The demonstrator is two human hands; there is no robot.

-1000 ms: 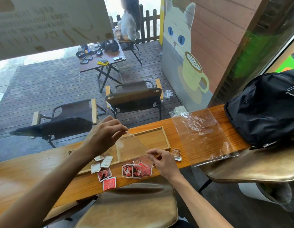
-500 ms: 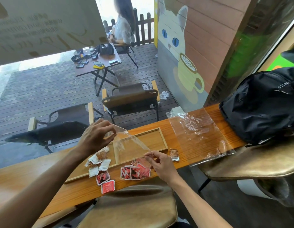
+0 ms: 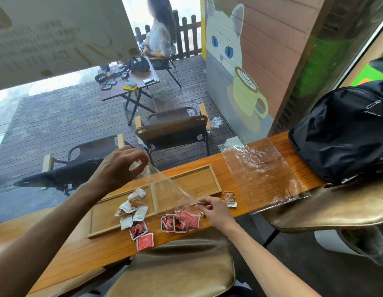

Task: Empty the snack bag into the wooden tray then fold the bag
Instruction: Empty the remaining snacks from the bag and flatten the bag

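A clear plastic snack bag [image 3: 164, 185] hangs stretched above the two-compartment wooden tray [image 3: 216, 185]. My left hand [image 3: 119, 168] pinches its upper corner, raised over the tray's back edge. My right hand [image 3: 214, 211] pinches its lower corner near the counter's front edge. Several white snack packets [image 3: 132, 209] lie in the tray's left compartment. Red packets [image 3: 179, 222] lie on the counter in front of the tray, with two more red packets [image 3: 141, 234] to their left. A brown packet [image 3: 229, 198] lies right of the tray.
A second, larger clear bag [image 3: 261, 174] lies flat on the wooden counter [image 3: 79, 254] right of the tray. A black backpack [image 3: 344, 133] sits at the counter's right end. Tan stool cushions [image 3: 175, 273] stand below the counter. Beyond the glass are chairs and a seated person.
My left hand has lifted the bag's upper corner a little higher, drawing the bag tauter between both hands. My right hand stays by the red packets.
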